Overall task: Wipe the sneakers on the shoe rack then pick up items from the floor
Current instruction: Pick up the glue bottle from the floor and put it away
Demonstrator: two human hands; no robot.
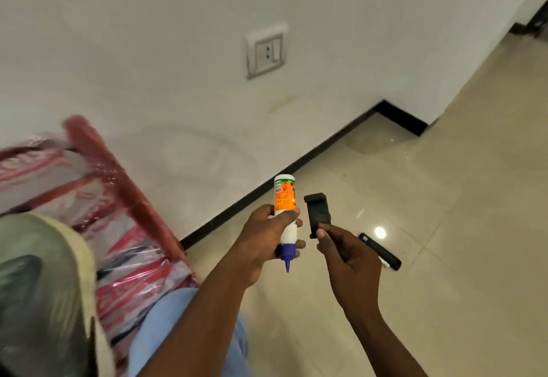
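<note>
Left hand (264, 237): fingers and thumb curled round a bottle (286, 207), gripping it at mid-body, held up over the floor (444, 199).
Bottle: white body, orange and green label, blue nozzle; held upside down, nozzle pointing down below the hand, base tilted up toward the wall (178, 50).
Right hand (350, 258): thumb and fingers pinch the lower end of a black clip (318, 213), just beside the bottle but apart from it.
Clip: small, flat, dark, with a lip at the top end; possibly a phone holder, too blurred to be sure.
Floor item (382, 253): long black piece with a white end, lying on the tiles to the right of the right hand, untouched.
Rack (118, 175): red frame at far left, against the wall, wrapped in clear plastic; motion-blurred.
Sneaker (38, 282): pale with a cream edge and dark opening, at the lower left corner beside the rack; blurred.
Leg (166, 323): light blue cloth, under the left forearm.
Wall: white, with a socket (266, 50) and black skirting (281, 178) along its foot.
Floor: glossy beige tiles with a lamp reflection near the floor item.
</note>
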